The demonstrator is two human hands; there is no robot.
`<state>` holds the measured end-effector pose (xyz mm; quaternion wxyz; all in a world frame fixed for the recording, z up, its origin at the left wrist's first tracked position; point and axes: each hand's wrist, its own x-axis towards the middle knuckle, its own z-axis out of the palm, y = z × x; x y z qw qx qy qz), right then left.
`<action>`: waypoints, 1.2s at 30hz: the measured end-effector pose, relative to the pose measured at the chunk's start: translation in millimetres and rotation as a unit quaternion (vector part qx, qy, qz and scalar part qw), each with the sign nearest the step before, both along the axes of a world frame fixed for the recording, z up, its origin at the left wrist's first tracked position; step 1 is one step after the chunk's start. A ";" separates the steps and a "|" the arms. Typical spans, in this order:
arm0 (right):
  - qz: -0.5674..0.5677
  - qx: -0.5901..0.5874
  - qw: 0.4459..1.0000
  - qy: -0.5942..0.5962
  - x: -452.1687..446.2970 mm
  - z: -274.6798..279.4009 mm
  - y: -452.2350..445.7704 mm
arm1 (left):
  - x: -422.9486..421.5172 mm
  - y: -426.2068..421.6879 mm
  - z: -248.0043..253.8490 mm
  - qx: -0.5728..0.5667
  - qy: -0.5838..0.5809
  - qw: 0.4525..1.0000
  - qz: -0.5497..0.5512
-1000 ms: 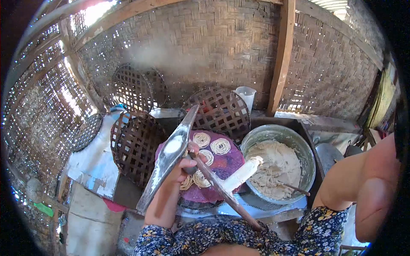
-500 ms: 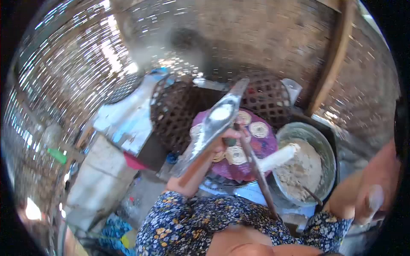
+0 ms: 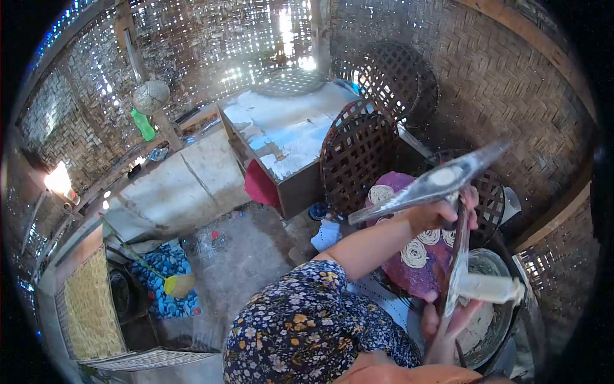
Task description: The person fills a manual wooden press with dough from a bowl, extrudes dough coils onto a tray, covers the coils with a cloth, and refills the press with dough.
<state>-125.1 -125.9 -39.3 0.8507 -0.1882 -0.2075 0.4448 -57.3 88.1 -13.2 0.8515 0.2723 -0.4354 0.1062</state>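
Observation:
A two-bar hand press [image 3: 441, 178] is raised in front of me. One flat bar carries a pale round spot, and a white cylinder [image 3: 489, 288] sticks out sideways from the other. My left hand [image 3: 451, 211] wraps round the press near its upper part. Lower down, my right hand [image 3: 448, 323] has its fingers round the second bar, partly hidden by it. Beneath the press, several coiled noodle nests [image 3: 414, 254] lie on a round purple mat [image 3: 401, 274]. At the right is a metal basin [image 3: 508, 264] holding pale dough [image 3: 476, 333], partly covered by my right hand and the cylinder.
Open-weave baskets [image 3: 358, 163] lean behind the mat. A wooden box [image 3: 300, 192] with a white-blue top stands left of them. A red cloth [image 3: 261, 187] hangs at its corner. Farther left are a yellow broom [image 3: 180, 285] and a blue patterned sack [image 3: 153, 269]. Woven walls enclose the space.
My view has swung left, so the mat and basin appear farther right. My right hand has come from beside the basin onto the press's lower bar. My left hand still holds the press.

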 end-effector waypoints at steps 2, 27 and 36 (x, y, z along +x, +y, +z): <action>-0.021 0.032 0.996 0.080 0.4 -7.0 2.0 | 0.4 -7.7 -3.2 -0.004 -0.008 0.999 -0.035; -0.500 -0.287 0.434 -0.692 51.3 34.0 -22.7 | -39.5 14.9 -31.6 0.577 0.114 0.654 0.476; -0.427 -0.245 0.398 -0.774 39.3 43.6 -26.6 | -44.5 8.4 -19.6 0.615 0.125 0.624 0.466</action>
